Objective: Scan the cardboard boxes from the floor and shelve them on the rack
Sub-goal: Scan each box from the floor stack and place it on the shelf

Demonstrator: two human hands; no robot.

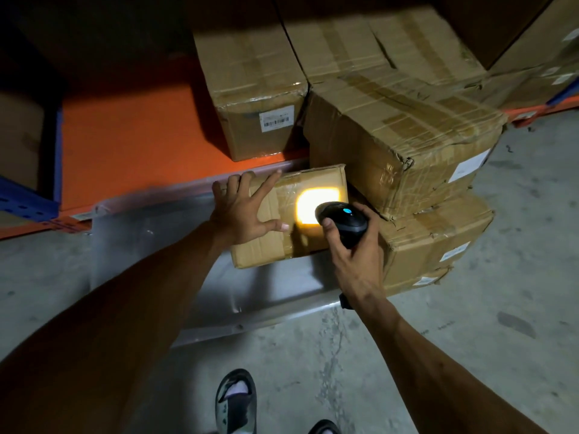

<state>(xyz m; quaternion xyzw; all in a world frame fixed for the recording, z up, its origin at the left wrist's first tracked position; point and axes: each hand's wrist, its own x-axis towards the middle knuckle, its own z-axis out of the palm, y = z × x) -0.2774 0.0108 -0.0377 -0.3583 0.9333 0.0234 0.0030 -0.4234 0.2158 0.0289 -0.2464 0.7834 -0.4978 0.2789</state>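
Observation:
A small cardboard box [308,186] lies low in front of the rack, its taped top lit by a bright yellow patch of scanner light. My left hand [247,209] rests flat on the box's left part with the fingers spread. My right hand [354,255] grips a black handheld scanner [343,222] with a blue dot on top, held just above the box's right end and aimed at it. The rack's orange shelf [131,142] runs behind, with a labelled box [257,92] standing on it.
A crumpled large box [401,142] sits on another box [438,245] on the concrete floor to the right. More boxes [391,45] fill the shelf at the back. A blue rack post [22,195] stands at left. A grey metal beam [188,245] runs below the shelf. My sandalled foot [235,402] is near the bottom edge.

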